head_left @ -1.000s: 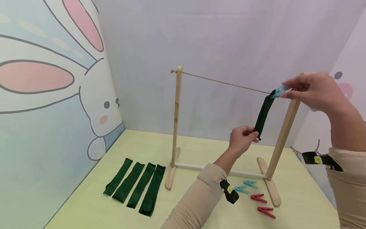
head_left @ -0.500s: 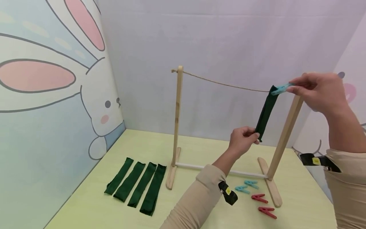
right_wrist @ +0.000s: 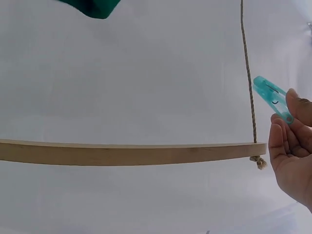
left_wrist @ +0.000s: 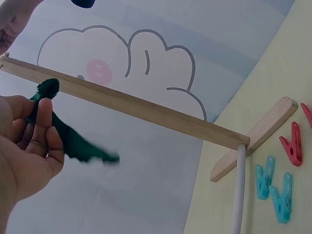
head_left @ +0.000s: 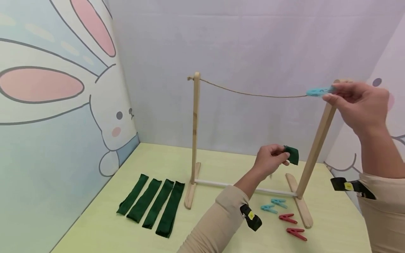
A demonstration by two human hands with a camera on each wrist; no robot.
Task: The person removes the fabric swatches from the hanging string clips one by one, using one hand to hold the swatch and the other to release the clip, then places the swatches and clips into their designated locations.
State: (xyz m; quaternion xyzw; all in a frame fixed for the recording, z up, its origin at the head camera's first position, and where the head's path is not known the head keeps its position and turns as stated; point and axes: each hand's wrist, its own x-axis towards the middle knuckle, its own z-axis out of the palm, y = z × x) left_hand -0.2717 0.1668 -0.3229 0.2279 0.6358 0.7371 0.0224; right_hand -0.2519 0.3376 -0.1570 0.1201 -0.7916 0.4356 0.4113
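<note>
In the head view my left hand pinches a dark green cloth strip, which is off the line and below it. The left wrist view shows the strip's loose end swinging, blurred, away from the fingers. Up by the top of the right post, my right hand pinches a light blue clothespin by its handle end. The clothespin's tip is right at the twine line, and no cloth is in it. In the right wrist view the clothespin points at the twine.
A wooden stand with a left post, a right post and a white bottom bar holds the twine. Several green strips lie flat on the left. Two blue clothespins and two red clothespins lie beside the right foot.
The green strip has come off the twine and out of the clothespin, folding over at my left hand. My right hand has moved slightly right with the clothespin, and the twine sags differently.
</note>
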